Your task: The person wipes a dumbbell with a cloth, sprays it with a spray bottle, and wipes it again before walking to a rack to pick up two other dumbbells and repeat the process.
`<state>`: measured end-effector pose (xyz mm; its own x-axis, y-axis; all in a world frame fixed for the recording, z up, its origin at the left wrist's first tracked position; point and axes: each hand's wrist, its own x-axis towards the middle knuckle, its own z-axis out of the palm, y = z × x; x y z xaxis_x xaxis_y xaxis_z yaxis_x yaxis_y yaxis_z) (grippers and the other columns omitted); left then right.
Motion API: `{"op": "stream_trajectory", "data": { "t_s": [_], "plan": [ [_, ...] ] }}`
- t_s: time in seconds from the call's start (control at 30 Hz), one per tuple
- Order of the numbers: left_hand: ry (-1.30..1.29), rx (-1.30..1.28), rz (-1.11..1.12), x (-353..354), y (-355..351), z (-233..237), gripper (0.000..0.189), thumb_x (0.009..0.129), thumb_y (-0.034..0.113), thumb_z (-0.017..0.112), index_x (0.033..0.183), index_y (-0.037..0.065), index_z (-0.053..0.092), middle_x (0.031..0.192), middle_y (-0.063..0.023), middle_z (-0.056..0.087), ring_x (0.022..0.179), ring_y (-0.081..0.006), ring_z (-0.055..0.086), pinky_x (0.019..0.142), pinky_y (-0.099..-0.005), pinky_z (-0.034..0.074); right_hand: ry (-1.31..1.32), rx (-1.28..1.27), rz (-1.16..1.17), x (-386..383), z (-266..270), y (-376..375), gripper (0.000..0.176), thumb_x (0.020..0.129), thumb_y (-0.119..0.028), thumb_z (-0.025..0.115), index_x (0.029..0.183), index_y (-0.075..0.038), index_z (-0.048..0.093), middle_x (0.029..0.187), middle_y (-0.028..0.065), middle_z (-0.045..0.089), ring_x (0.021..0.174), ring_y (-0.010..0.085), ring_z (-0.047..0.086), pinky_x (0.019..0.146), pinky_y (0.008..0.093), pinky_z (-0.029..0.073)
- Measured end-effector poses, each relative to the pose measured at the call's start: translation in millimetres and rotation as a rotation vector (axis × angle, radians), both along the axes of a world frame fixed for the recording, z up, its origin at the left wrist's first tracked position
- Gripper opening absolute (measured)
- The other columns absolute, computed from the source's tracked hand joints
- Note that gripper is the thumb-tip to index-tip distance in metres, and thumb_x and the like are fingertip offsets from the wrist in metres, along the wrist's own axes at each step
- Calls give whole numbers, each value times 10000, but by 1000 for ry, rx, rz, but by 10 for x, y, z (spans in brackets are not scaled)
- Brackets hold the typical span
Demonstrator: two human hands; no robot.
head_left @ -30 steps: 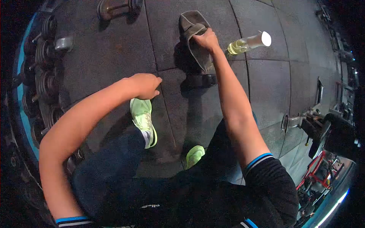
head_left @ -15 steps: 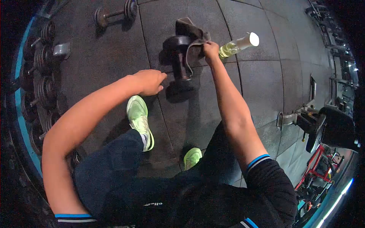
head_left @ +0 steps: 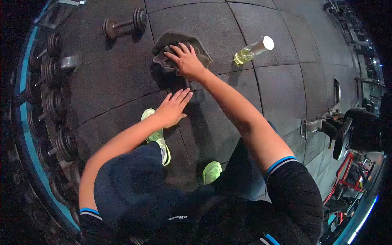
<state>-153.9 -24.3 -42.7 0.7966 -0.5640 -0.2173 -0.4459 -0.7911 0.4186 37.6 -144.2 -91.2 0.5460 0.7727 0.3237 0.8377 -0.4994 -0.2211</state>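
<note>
My right hand [head_left: 187,63] lies with spread fingers on a dark grey-brown cloth [head_left: 173,38]. The cloth is draped over the far end of a dumbbell [head_left: 197,97] that rests upon the floor. My left hand [head_left: 173,108] is stretched out flat at the near end of the dumbbell, fingertips overlapping it in this view. Part of the dumbbell is hidden by the cloth and both hands. Right of the cloth stands a clear bottle [head_left: 250,52] with a white cap and yellowish liquid inside.
Another dumbbell [head_left: 125,24] lies on the dark tiled floor [head_left: 281,85] at the far left. Several more dumbbells [head_left: 65,145] line a rack along the left edge. Gym equipment [head_left: 347,130] stands on the right. Two pale green shoes [head_left: 212,172] are below my hands.
My right hand has moved left with the cloth, which now spreads over the dumbbell's far end, and its fingers have opened. My left hand has come to the dumbbell's near end.
</note>
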Motion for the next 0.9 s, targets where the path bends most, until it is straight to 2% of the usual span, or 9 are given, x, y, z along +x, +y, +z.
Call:
{"op": "stream_trajectory", "data": {
  "t_s": [0.1,0.13,0.17,0.27,0.37,0.6,0.73,0.83,0.9],
  "plan": [
    [-36,-123,40,-37,-26,-135,817,913,226,691,1569,1,258,1600,-193,304,1434,-392,357,1174,-474,351,200,203,32,266,-210,-74,554,896,-98,592,1441,-69,502,1487,196,478,1372,402,443,1145,496,353],
    [-32,-164,31,31,-24,-126,793,915,205,684,1564,6,275,1589,-188,321,1420,-387,371,1169,-473,357,247,401,-35,339,-276,-69,366,931,-166,539,1254,-18,626,1267,241,624,1245,405,554,1069,495,418],
    [-28,-202,25,64,-29,-112,769,918,185,678,1559,11,291,1579,-184,338,1407,-382,386,1165,-472,362,484,337,-250,527,-552,-151,318,957,-207,488,1088,30,654,1129,302,657,1114,449,610,988,516,465],
    [0,-220,1,176,-26,-134,737,882,51,637,1552,48,329,1573,-167,358,1391,-361,418,1150,-469,382,630,198,-467,592,-1113,-524,353,954,-215,464,985,70,671,1031,326,668,1033,507,625,876,544,503],
    [23,-228,-4,212,-14,-146,738,849,-15,605,1541,66,362,1560,-166,377,1391,-350,426,1146,-468,388,669,467,-722,316,-1246,-515,350,945,-215,479,962,73,677,986,333,672,988,512,640,862,559,505],
    [55,-84,-56,223,-84,-301,585,831,6,565,1414,54,534,1354,-150,554,1309,-352,484,1112,-457,396,760,81,-488,-815,25,-491,330,927,-234,577,929,85,663,950,349,665,929,513,651,832,539,517],
    [-48,-42,-90,215,-126,-379,541,841,46,565,1382,62,567,1285,-124,591,1264,-338,507,1060,-461,408,993,162,-677,-445,-277,-163,468,882,-359,632,1012,85,702,963,299,712,941,453,696,840,491,529],
    [-100,-59,-130,295,-169,-325,552,850,56,572,1402,79,559,1306,-109,592,1276,-321,502,1021,-462,415,953,-35,-825,-90,-602,91,554,870,-437,678,1091,70,706,1143,317,679,1129,465,640,974,480,504],
    [-153,-82,-155,303,-164,-362,542,874,80,584,1415,86,550,1318,-100,592,1286,-312,493,1001,-463,414,849,-3,-817,-90,-862,73,557,854,-475,680,1001,59,732,1011,286,710,1014,428,691,897,461,522]
  ]
}}
